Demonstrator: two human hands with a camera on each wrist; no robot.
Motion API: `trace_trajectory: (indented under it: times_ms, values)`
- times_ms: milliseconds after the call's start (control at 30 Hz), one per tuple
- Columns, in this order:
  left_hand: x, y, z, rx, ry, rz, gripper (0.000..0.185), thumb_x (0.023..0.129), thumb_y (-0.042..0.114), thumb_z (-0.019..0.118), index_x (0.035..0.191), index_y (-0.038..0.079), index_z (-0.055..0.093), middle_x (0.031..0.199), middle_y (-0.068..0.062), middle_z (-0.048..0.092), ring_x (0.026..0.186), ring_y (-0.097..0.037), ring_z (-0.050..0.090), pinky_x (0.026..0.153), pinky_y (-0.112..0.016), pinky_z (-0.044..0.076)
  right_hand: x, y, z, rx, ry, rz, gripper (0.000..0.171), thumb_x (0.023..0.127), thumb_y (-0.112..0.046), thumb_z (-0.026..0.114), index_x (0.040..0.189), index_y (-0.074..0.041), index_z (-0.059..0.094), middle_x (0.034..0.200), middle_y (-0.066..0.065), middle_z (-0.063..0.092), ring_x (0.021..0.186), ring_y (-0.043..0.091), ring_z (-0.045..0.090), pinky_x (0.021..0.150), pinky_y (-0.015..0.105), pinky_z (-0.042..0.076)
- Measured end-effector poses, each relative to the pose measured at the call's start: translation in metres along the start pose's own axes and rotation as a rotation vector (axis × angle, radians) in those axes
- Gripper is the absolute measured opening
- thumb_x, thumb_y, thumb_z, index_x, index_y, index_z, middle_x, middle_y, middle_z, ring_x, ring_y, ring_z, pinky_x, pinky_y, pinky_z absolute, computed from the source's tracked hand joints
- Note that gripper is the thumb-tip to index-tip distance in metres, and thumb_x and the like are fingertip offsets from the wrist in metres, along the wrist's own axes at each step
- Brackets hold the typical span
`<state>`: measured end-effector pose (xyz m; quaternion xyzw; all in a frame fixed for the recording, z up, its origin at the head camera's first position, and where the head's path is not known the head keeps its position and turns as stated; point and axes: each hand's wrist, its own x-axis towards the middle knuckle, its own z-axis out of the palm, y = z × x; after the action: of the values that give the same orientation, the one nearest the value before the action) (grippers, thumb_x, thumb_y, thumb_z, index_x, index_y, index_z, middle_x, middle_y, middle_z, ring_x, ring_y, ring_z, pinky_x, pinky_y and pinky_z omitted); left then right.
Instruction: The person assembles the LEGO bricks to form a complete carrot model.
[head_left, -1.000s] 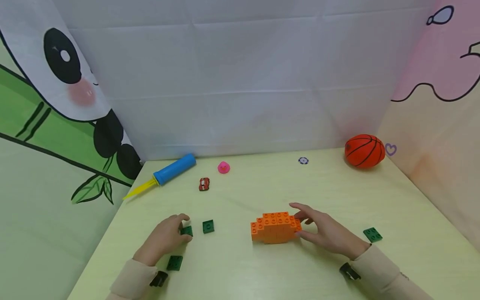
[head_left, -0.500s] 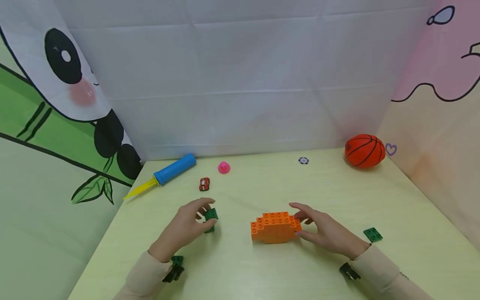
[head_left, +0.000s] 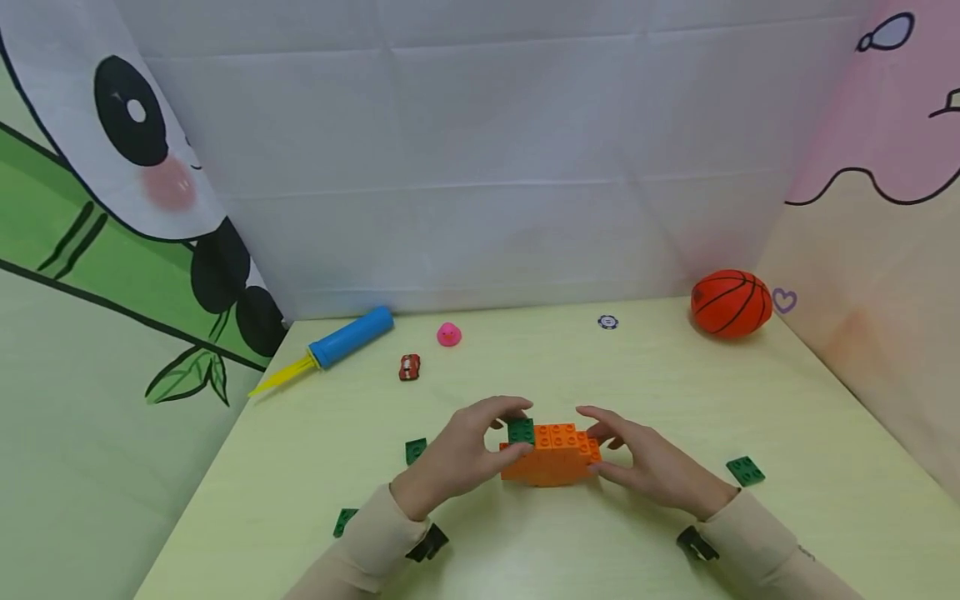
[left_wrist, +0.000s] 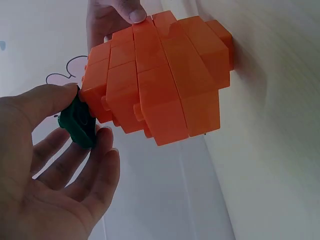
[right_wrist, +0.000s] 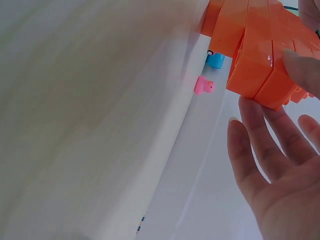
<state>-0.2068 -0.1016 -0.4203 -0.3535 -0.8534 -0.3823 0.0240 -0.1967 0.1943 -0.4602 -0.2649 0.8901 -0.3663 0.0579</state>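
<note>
A stepped structure of orange building bricks stands on the table in front of the person. The left hand pinches a green building brick between thumb and fingers. In the left wrist view this green brick is right at the studded top of the orange bricks, at their stepped left part. At the structure's other end, the right hand holds it between thumb and fingers. The right wrist view has the thumb on one face of the orange bricks and fingertips against the opposite side.
Loose green bricks lie at the left, near the left sleeve and at the right. Farther back are a blue and yellow pump, red toy car, pink duck, poker chip and small basketball.
The left hand has carried the green brick rightward from the left side of the table to the top of the orange structure. The right hand has stayed at the structure's right end.
</note>
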Motion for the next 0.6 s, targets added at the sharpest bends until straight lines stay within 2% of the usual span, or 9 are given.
trace_trajectory:
  times_ms: [100, 267, 500, 600]
  values:
    - [0.0037, 0.0011, 0.0034, -0.002, -0.026, -0.009, 0.047, 0.092, 0.022, 0.073, 0.135, 0.013, 0.057, 0.121, 0.002, 0.066, 0.104, -0.009, 0.061, 0.092, -0.032, 0.054, 0.0, 0.0011, 0.0001, 0.001, 0.006, 0.006, 0.072, 0.092, -0.035, 0.072, 0.153, -0.033, 0.033, 0.125, -0.006, 0.063, 0.111, 0.017, 0.06, 0.095, 0.049, 0.051]
    - [0.0051, 0.0024, 0.0021, -0.002, -0.051, -0.06, 0.048, 0.092, 0.024, 0.074, 0.136, 0.017, 0.056, 0.115, 0.007, 0.067, 0.1, -0.008, 0.062, 0.092, -0.03, 0.053, 0.0009, 0.0007, 0.0008, 0.004, 0.006, 0.032, 0.074, 0.091, -0.035, 0.073, 0.153, -0.035, 0.033, 0.124, -0.009, 0.063, 0.111, 0.016, 0.06, 0.095, 0.047, 0.051]
    - [0.0063, 0.0041, -0.0012, -0.032, -0.069, -0.134, 0.051, 0.09, 0.028, 0.075, 0.137, 0.02, 0.056, 0.112, 0.007, 0.07, 0.098, -0.009, 0.064, 0.094, -0.038, 0.054, 0.0015, -0.0002, 0.0001, 0.01, -0.003, 0.041, 0.074, 0.091, -0.035, 0.073, 0.153, -0.034, 0.032, 0.125, -0.007, 0.062, 0.113, 0.018, 0.059, 0.095, 0.048, 0.051]
    - [0.0068, 0.0039, -0.0006, -0.041, -0.077, -0.143, 0.053, 0.091, 0.029, 0.075, 0.138, 0.019, 0.055, 0.114, 0.006, 0.069, 0.099, -0.01, 0.063, 0.094, -0.041, 0.054, 0.0012, -0.0006, 0.0002, 0.005, -0.001, 0.031, 0.073, 0.092, -0.035, 0.072, 0.153, -0.028, 0.034, 0.125, -0.005, 0.063, 0.112, 0.02, 0.06, 0.094, 0.05, 0.051]
